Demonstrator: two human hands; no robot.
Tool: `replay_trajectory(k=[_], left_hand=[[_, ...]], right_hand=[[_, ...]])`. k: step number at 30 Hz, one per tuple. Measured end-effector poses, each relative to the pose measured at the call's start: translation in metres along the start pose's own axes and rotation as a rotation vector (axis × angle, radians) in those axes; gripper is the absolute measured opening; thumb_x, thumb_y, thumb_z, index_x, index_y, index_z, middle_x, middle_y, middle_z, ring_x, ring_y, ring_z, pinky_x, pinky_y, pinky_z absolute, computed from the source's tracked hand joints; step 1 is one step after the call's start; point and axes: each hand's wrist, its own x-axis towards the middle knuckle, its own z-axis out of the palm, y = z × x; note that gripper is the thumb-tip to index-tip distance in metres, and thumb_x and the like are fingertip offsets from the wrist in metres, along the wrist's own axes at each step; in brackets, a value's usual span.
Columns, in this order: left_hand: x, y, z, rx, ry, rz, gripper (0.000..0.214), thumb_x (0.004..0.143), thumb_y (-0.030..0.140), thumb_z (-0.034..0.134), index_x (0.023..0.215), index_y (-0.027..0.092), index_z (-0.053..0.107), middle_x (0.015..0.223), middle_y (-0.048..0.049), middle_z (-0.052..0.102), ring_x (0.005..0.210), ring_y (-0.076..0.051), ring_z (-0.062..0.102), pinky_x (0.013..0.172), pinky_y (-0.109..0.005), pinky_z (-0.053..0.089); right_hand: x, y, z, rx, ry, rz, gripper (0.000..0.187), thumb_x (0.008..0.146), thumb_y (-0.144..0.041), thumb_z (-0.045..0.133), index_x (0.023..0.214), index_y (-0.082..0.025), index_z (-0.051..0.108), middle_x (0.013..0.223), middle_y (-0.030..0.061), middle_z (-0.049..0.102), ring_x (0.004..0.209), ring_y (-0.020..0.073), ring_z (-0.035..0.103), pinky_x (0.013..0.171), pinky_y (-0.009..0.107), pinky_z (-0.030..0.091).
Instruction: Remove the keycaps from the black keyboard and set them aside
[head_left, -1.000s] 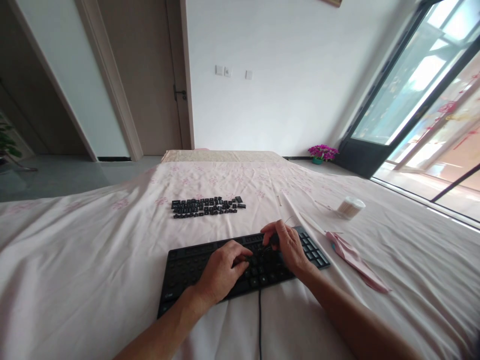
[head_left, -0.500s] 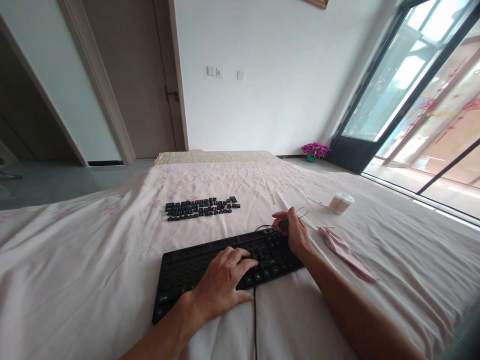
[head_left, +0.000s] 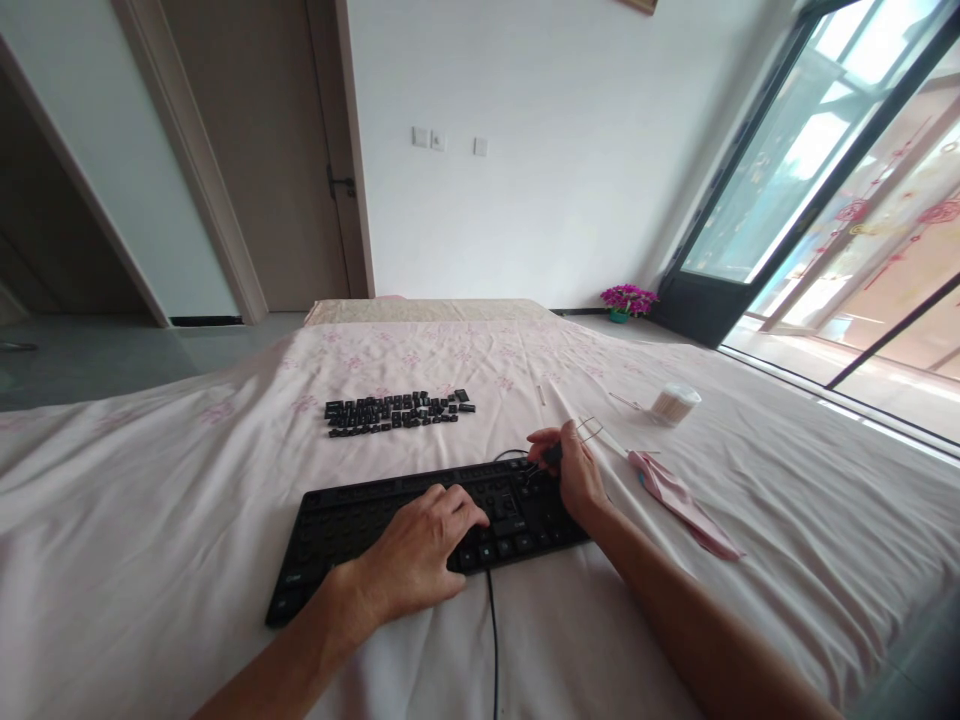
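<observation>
A black keyboard (head_left: 352,510) with many keycaps off lies on the pink sheet in front of me. My left hand (head_left: 420,545) rests on its middle, fingers curled down onto the keys, holding nothing. My right hand (head_left: 570,465) sits at the keyboard's right end, pinched on a wire keycap puller (head_left: 587,430) whose loop sticks up past my fingers. A batch of loose black keycaps (head_left: 397,412) is laid out in rows farther back on the sheet.
The keyboard's cable (head_left: 493,640) runs toward me. A pink cloth (head_left: 679,495) lies to the right, with a round tub of cotton swabs (head_left: 675,403) beyond it. A door and white wall stand behind the bed; a glass door is at right.
The keyboard has shifted left under my left hand. My right hand lifted off the keys and moved to the right end, holding the puller up.
</observation>
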Motion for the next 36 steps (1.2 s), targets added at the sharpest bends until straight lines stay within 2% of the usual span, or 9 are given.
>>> replay_trajectory(k=[7,12,17,23,26,28,31,33,36], left_hand=[[-0.008,-0.014,-0.026,-0.192,-0.122,-0.084,0.041,0.067,0.018,0.064,0.107,0.026,0.059,0.104,-0.0005,0.060,0.094,-0.020,0.057,0.082,-0.028,0.044],[-0.019,-0.031,-0.037,-0.320,-0.069,-0.195,0.034,0.069,0.018,0.061,0.102,0.024,0.063,0.099,-0.0002,0.065,0.091,-0.018,0.060,0.081,-0.026,0.045],[-0.028,-0.042,-0.041,-0.363,-0.099,-0.294,0.030,0.068,0.020,0.060,0.098,0.021,0.064,0.092,-0.0008,0.067,0.082,-0.017,0.061,0.073,-0.024,0.046],[-0.024,-0.040,-0.032,-0.216,-0.024,-0.255,0.021,0.069,0.022,0.063,0.090,0.023,0.067,0.086,0.0000,0.066,0.077,-0.017,0.060,0.069,-0.024,0.044],[-0.019,-0.036,-0.022,-0.202,0.061,-0.268,0.019,0.073,0.022,0.061,0.091,0.024,0.066,0.082,0.0000,0.066,0.076,-0.017,0.060,0.070,-0.025,0.043],[-0.016,-0.032,-0.015,-0.206,0.112,-0.255,0.019,0.074,0.020,0.061,0.092,0.023,0.066,0.085,-0.0005,0.066,0.077,-0.017,0.060,0.072,-0.026,0.044],[-0.011,-0.027,-0.005,-0.242,0.177,-0.245,0.020,0.074,0.016,0.060,0.091,0.023,0.065,0.091,-0.0009,0.066,0.083,-0.017,0.060,0.073,-0.025,0.044],[-0.009,-0.025,0.001,-0.278,0.220,-0.264,0.022,0.074,0.015,0.059,0.093,0.023,0.065,0.091,-0.0010,0.065,0.082,-0.017,0.060,0.074,-0.025,0.045],[-0.007,-0.024,0.007,-0.322,0.253,-0.269,0.023,0.074,0.014,0.059,0.094,0.024,0.066,0.090,-0.0003,0.065,0.081,-0.016,0.060,0.074,-0.025,0.045]], right_hand=[[-0.007,-0.003,0.006,-0.009,-0.016,-0.012,0.068,0.085,-0.071,0.023,0.080,-0.020,0.068,0.067,0.0047,0.066,0.059,0.0158,0.055,0.052,0.026,0.039],[-0.006,-0.002,0.006,-0.014,-0.009,-0.022,0.065,0.085,-0.070,0.027,0.081,-0.019,0.067,0.066,0.0047,0.065,0.058,0.0161,0.054,0.052,0.028,0.040],[-0.007,-0.001,0.007,-0.016,0.016,-0.022,0.062,0.089,-0.064,0.025,0.081,-0.018,0.066,0.067,0.0060,0.065,0.057,0.0171,0.054,0.050,0.031,0.040],[-0.010,-0.016,0.006,-0.236,-0.007,-0.127,0.060,0.093,-0.057,0.020,0.082,-0.022,0.067,0.075,0.0055,0.064,0.071,0.0187,0.055,0.057,0.030,0.044],[-0.016,-0.029,0.013,-0.245,-0.112,-0.140,0.053,0.094,-0.053,0.023,0.091,-0.022,0.066,0.077,0.0035,0.060,0.068,0.0156,0.052,0.055,0.026,0.043],[-0.023,-0.036,0.023,-0.138,-0.219,-0.101,0.041,0.093,-0.051,0.034,0.096,-0.022,0.062,0.078,0.0020,0.059,0.064,0.0136,0.051,0.052,0.023,0.042],[-0.033,-0.042,0.038,-0.044,-0.394,-0.015,0.025,0.086,-0.043,0.053,0.091,-0.020,0.059,0.078,0.0010,0.062,0.061,0.0117,0.053,0.050,0.021,0.041],[-0.037,-0.043,0.043,-0.090,-0.495,-0.008,0.022,0.085,-0.040,0.056,0.086,-0.019,0.062,0.076,0.0011,0.064,0.059,0.0111,0.053,0.050,0.020,0.039],[-0.040,-0.043,0.043,-0.211,-0.576,-0.090,0.023,0.087,-0.036,0.053,0.083,-0.018,0.068,0.072,0.0009,0.064,0.062,0.0120,0.055,0.055,0.022,0.041]])
